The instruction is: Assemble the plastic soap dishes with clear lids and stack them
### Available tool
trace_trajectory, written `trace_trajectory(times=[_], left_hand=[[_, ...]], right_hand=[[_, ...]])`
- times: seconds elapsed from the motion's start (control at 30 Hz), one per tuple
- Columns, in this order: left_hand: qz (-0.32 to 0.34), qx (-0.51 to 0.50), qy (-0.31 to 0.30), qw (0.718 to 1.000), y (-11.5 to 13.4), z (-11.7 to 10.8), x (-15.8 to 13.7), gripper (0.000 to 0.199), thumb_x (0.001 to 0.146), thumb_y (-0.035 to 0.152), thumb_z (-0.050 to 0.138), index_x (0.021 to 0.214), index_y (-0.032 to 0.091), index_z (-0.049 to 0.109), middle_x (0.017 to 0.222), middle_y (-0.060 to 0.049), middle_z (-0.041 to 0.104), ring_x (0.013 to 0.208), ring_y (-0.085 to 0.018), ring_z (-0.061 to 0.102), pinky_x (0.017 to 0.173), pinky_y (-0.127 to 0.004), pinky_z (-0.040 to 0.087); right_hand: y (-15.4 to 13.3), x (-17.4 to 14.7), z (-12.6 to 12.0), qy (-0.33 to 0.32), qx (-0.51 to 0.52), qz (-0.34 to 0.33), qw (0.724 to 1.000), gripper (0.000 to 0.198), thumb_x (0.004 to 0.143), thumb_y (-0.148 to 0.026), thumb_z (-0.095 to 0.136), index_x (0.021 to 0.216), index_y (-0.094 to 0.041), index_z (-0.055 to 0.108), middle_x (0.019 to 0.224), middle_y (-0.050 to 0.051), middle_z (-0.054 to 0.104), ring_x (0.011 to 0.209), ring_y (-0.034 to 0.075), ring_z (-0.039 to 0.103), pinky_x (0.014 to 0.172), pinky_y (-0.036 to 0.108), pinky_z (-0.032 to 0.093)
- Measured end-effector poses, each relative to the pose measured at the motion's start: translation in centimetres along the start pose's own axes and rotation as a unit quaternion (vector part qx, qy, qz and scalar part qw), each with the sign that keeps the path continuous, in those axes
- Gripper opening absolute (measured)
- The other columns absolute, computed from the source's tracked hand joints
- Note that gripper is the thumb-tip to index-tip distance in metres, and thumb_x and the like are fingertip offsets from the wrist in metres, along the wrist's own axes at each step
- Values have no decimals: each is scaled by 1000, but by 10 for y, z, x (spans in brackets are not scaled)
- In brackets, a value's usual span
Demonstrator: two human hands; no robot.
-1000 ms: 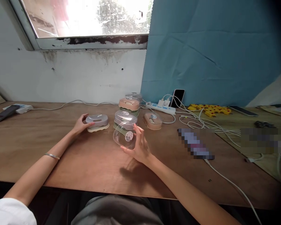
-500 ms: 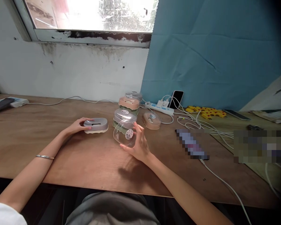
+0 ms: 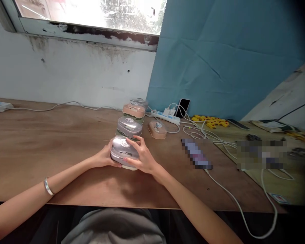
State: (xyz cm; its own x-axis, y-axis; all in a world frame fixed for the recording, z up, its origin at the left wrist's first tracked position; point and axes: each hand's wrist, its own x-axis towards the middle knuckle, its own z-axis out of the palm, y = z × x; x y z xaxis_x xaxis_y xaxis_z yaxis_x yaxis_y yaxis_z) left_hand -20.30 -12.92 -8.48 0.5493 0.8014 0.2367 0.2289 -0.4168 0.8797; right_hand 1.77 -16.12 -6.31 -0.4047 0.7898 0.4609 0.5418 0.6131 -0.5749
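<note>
In front of me is a grey-mauve soap box point(image 3: 122, 157) with a slot in its top and a pale edge underneath. My left hand point(image 3: 104, 156) grips its left side. A clear lid point(image 3: 116, 141) with a round sticker lies over the box, slightly raised at the back left. My right hand point(image 3: 143, 156) holds that lid by its right side, thumb at the front and fingers at the back. Whether the lid is fully seated I cannot tell. Just behind, a mauve soap box point(image 3: 129, 126) with a clear lid rests on a green one.
Farther back stand a peach soap box point(image 3: 133, 110) on a green one and a grey box point(image 3: 139, 102). Another peach box point(image 3: 157, 130) sits to the right. Beyond are a power strip point(image 3: 165, 116), a standing phone point(image 3: 183, 107), tangled white cables and a blurred phone point(image 3: 197, 153).
My left hand has brought the grey-mauve box rightward and nearer to me. My right hand has turned the clear lid over and set it onto the box. The view has shifted slightly right.
</note>
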Motion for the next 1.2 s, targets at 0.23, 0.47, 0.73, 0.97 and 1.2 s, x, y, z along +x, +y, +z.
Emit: trace_trajectory(times=[0.23, 0.47, 0.73, 0.97, 1.2], left_hand=[[-24, 4, 17, 1000, -10, 6, 11, 127, 51, 35, 88, 148, 22, 6, 147, -19, 29, 136, -39, 30, 111, -56, 24], [-19, 21, -28, 999, -10, -8, 10, 123, 52, 34, 87, 149, 22, 13, 144, -16, 35, 134, -36, 35, 110, -52, 30], [-14, 50, -85, 995, -11, -20, 8, 115, 56, 35, 85, 148, 25, 17, 140, -12, 43, 131, -34, 41, 108, -49, 34], [-9, 74, -90, 993, -4, -18, 7, 108, 61, 37, 82, 145, 25, 16, 142, -13, 38, 130, -33, 40, 107, -48, 34], [-6, 107, -81, 991, 1, -18, 5, 103, 59, 41, 83, 140, 24, 22, 135, -11, 44, 124, -33, 46, 101, -46, 40]], right_hand=[[9, 6, -19, -65, 23, 23, 997, 64, 75, -42, 73, 133, -30, 49, 124, 8, 46, 117, 25, 52, 100, 42, 44], [6, 4, -25, -130, -8, 38, 991, 71, 73, -47, 73, 136, -31, 44, 121, 8, 47, 115, 27, 53, 99, 45, 44], [8, 2, -25, -199, -37, 9, 979, 102, 62, -38, 82, 147, -28, 27, 133, 12, 38, 122, 30, 48, 100, 47, 43], [3, 1, -25, -202, -76, -1, 976, 98, 68, -35, 79, 148, -28, 24, 137, 15, 33, 126, 32, 44, 102, 48, 41], [0, 2, -27, -209, -101, -7, 973, 94, 71, -37, 77, 148, -31, 25, 141, 15, 33, 131, 34, 36, 103, 50, 37]])
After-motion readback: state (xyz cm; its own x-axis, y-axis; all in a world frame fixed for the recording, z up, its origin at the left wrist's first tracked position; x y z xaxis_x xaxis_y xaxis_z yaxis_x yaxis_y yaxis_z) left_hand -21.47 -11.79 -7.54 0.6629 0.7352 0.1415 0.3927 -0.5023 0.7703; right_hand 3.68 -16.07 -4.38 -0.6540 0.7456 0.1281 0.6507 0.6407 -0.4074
